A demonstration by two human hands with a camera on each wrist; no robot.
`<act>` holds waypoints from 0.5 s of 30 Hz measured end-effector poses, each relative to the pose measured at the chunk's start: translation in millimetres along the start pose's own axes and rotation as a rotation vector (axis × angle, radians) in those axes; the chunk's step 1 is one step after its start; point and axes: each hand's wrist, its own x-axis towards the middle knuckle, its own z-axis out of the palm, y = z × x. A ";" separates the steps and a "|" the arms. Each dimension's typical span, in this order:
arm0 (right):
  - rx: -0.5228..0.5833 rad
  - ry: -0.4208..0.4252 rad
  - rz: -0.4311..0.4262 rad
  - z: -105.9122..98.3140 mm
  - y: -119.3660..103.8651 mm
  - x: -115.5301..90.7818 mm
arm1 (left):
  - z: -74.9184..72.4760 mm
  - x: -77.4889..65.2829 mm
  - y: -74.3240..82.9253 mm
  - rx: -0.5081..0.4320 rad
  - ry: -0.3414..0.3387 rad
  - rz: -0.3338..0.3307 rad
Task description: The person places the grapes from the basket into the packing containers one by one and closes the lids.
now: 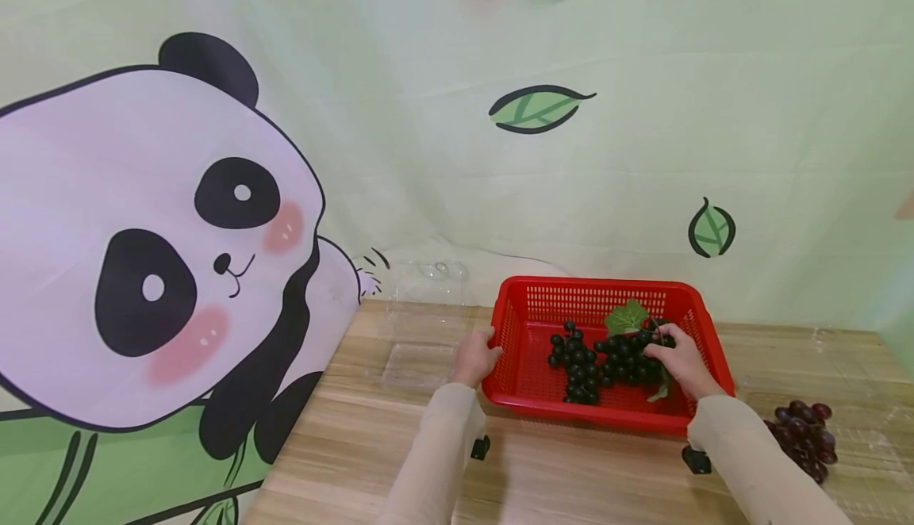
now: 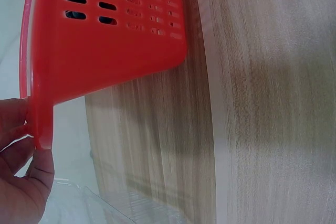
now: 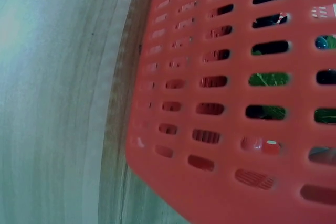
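Left hand [image 1: 474, 357]: thumb and fingers pinch the rim at the left end of the basket; left wrist view shows thumb on one side, fingers on the other.
Right hand [image 1: 681, 360]: reaches inside the basket, thumb and fingers pinching the right bunch near its stem; exact contact partly hidden. Right wrist view mostly blocked by the basket's slotted wall.
Red basket [image 1: 528, 366]: on the table between both forearms, slotted sides, long side facing the person.
Right bunch [image 1: 625, 360]: black grapes, in the basket, right of middle, under the right hand.
Left bunch [image 1: 577, 366]: black grapes, in the basket, just beside the right bunch.
Green leaf [image 1: 626, 317]: at the top of the right bunch, near the basket's back wall.
Purple grapes [image 1: 805, 439]: outside the basket, right side, next to the right sleeve [image 1: 750, 461].
Clear plastic container [image 1: 421, 362]: left of the basket, see-through, outline faint.
Table [image 1: 343, 430]: light wood grain.
Backdrop [image 1: 428, 176]: pale green, panda [image 1: 143, 152] at left, drawn leaves.
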 end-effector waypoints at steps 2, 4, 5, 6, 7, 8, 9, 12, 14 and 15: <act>0.008 0.009 -0.004 0.4 -0.1 -0.1 | -0.1 0.2 -0.2 0.001 -0.002 0.002; 0.017 0.014 -0.004 1.0 -0.3 -0.4 | 0.1 0.7 -0.5 -0.002 -0.005 -0.001; 0.018 0.014 -0.003 1.2 -0.1 -0.4 | 0.1 0.8 -0.6 0.000 -0.006 -0.001; 0.021 0.012 0.001 1.3 -0.1 -0.4 | 0.2 0.8 -0.6 0.000 -0.006 -0.002; 0.021 0.011 0.006 1.4 -0.2 -0.5 | 0.0 0.1 0.1 0.000 -0.005 -0.001; 0.024 0.010 0.007 1.4 -0.5 -0.6 | 0.0 0.0 0.2 0.002 -0.003 0.001; 0.030 0.007 0.012 1.3 -0.7 -0.6 | -0.1 -0.1 0.5 -0.001 -0.003 -0.003; 0.034 -0.006 0.025 0.8 -1.7 -0.7 | -0.1 -0.8 1.1 -0.007 -0.002 -0.009; 0.032 -0.020 0.034 0.3 -2.4 -0.9 | -0.1 -1.0 1.4 -0.012 -0.004 -0.018; 0.030 -0.029 0.039 0.1 -2.9 -1.1 | -0.1 -0.9 1.4 -0.013 -0.005 -0.022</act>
